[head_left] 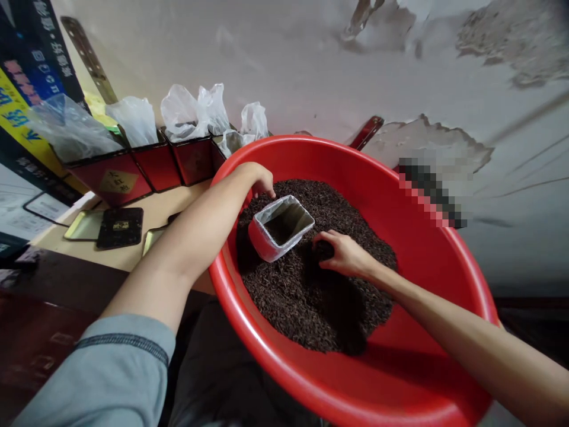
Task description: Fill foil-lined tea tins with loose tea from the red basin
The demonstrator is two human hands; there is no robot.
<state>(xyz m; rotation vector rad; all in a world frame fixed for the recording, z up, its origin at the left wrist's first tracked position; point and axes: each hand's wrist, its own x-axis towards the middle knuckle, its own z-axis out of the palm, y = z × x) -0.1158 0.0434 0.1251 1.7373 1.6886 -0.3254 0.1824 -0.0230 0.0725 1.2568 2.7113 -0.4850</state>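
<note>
A large red basin [427, 249] holds a heap of dark dried tea leaves [284, 302]. On the heap's left part, a red tin [264, 240] lined with a clear plastic bag stands slightly tilted, with its opening facing up. Just behind the tin is my left hand [263, 181], its fingers bent downward; most of them are hidden, so I cannot tell whether they touch it. Right of the tin, my right hand [338, 252] curls its fingers round a clump of the dark leaves, low over the heap.
Several red tins [195, 160] with plastic bags sticking out line the wall at the left. Dark and pale lids [120, 228] lie on the wooden table [182, 198]. Printed boxes [26, 118] stand at the far left. A peeling wall [284, 65] rises behind the basin.
</note>
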